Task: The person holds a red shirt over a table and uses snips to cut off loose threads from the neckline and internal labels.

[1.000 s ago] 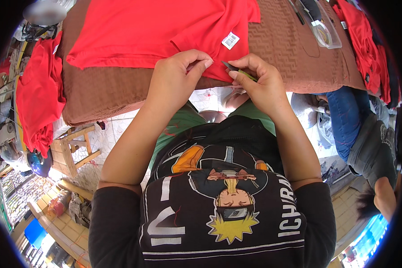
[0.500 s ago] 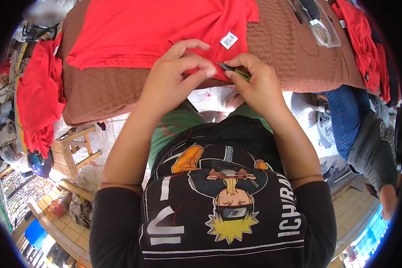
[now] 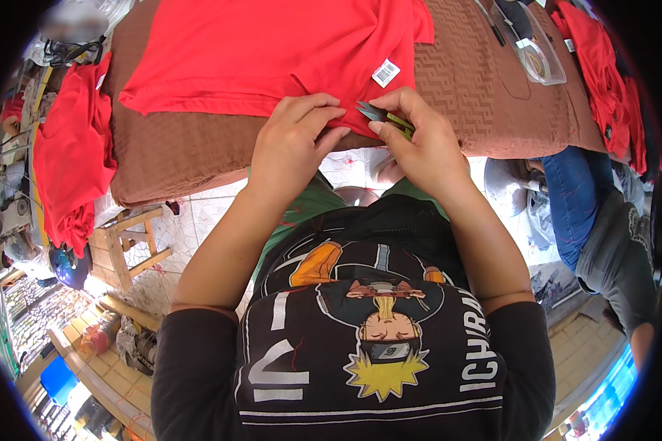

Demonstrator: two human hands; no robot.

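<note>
Here, a red garment [image 3: 257, 51] lies spread over the brown-covered tabletop [image 3: 478, 110], from its far side down to the middle of its near edge, a white barcode label [image 3: 385, 72] facing up on it. At that near edge, the left hand [image 3: 294, 136] is half curled over the garment, thumb and fingers slightly parted; whether it pinches any cloth or thread, I cannot tell. The right hand [image 3: 426, 140] is closed around thread snips [image 3: 399, 121] with yellow-green handles, their blades parted and pointing left toward the left fingertips, just below the label.

Toward the tabletop's far right corner sits a clear plastic box [image 3: 559, 76], with a slim black pen-like tool [image 3: 499, 35] near its left side. More red garments [image 3: 599, 73] hang by the right edge; another piece of red clothing [image 3: 73, 147] drapes beside the left edge, above a wooden stool [image 3: 110, 257].
</note>
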